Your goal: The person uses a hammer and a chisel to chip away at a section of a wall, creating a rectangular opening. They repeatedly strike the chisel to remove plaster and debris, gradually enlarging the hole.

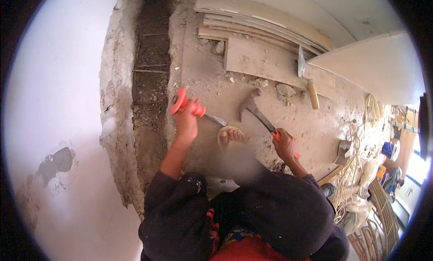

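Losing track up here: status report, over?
Left fingers round red-guarded chisel. Right fingers round hammer, head apart from chisel. Bare toes appear close to chisel tip.

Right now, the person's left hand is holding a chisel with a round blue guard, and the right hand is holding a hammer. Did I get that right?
Almost! The round guard is orange-red, not blue; the head view shows it. The left hand does hold the chisel, and the right hand holds the hammer.

I saw a red-orange chisel grip (197, 109), a grey hammer (260, 115) with orange on its handle (276, 135), a white wall (58, 89).
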### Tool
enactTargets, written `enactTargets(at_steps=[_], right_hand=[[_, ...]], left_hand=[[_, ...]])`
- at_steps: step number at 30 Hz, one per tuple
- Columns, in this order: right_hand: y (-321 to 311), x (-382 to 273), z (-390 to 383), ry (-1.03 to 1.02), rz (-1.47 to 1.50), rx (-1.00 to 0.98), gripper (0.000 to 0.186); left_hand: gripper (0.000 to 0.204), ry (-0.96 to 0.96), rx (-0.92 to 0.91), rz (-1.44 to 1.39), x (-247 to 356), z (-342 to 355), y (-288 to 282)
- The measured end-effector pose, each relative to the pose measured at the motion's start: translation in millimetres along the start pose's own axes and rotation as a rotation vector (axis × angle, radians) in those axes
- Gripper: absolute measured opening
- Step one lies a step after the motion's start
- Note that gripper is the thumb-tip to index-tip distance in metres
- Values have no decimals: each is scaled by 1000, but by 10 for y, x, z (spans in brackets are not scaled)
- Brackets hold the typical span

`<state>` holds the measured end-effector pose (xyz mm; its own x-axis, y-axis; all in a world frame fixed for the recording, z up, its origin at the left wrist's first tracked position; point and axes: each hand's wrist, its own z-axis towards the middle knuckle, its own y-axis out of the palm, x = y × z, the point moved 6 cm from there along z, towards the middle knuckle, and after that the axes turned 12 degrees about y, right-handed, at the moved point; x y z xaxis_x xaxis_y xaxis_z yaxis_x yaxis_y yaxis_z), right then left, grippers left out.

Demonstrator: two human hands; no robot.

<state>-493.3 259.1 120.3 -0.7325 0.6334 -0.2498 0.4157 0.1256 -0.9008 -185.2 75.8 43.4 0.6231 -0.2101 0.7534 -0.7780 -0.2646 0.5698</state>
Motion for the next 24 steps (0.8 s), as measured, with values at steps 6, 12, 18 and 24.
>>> enactTargets(at_steps=[6, 12, 18, 24], right_hand=[[180, 556, -6, 70, 85, -41, 24], [146, 501, 75, -99, 198, -48, 17], [-145, -8, 438, -189, 206, -98, 17], [63, -2039, 383, -507, 213, -352, 14]], left_hand=[[29, 188, -242, 724, -541, 200, 573], [34, 314, -377, 1118, -381, 143, 815], [42, 339, -611, 1546, -222, -115, 890], [33, 292, -755, 1415, -192, -484, 298]])
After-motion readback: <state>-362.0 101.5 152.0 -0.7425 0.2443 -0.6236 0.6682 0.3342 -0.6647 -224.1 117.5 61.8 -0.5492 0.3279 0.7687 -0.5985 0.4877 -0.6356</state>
